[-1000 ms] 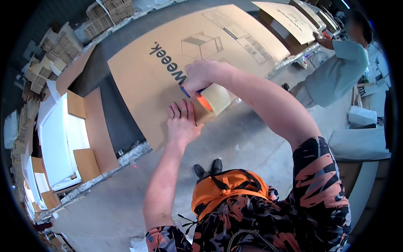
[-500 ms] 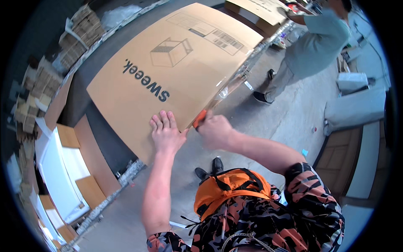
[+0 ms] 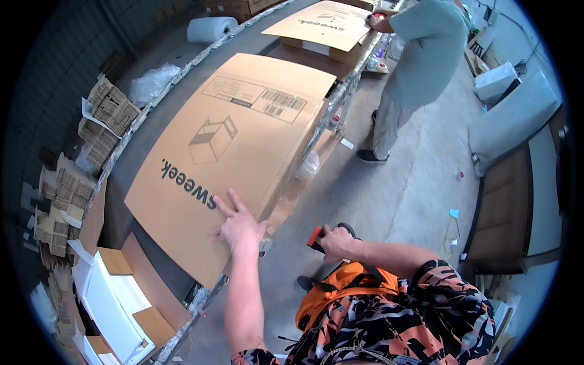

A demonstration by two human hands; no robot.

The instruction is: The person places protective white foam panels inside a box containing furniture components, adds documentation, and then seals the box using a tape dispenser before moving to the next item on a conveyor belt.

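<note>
A large flat brown cardboard box (image 3: 249, 137) with dark print lies on the dark work surface in front of me. My left hand (image 3: 240, 230) is open over its near right corner, fingers spread; whether the palm presses on it I cannot tell. Away from the box, over the floor and close to my waist, my right hand (image 3: 338, 243) is closed around an orange-red hand tool (image 3: 316, 238) with a black end. Its exact kind is not clear.
An open carton (image 3: 115, 280) with white panels stands at the near left. Cardboard stacks (image 3: 112, 106) line the far left side. Another brown box (image 3: 322, 25) lies ahead, where a person (image 3: 420, 61) holds something red. A dark panelled piece (image 3: 502, 207) stands at right.
My right hand has drawn back from the box's edge toward my body with the orange-red tool. My left fingers have spread wider. The view has shifted, showing more of the far end.
</note>
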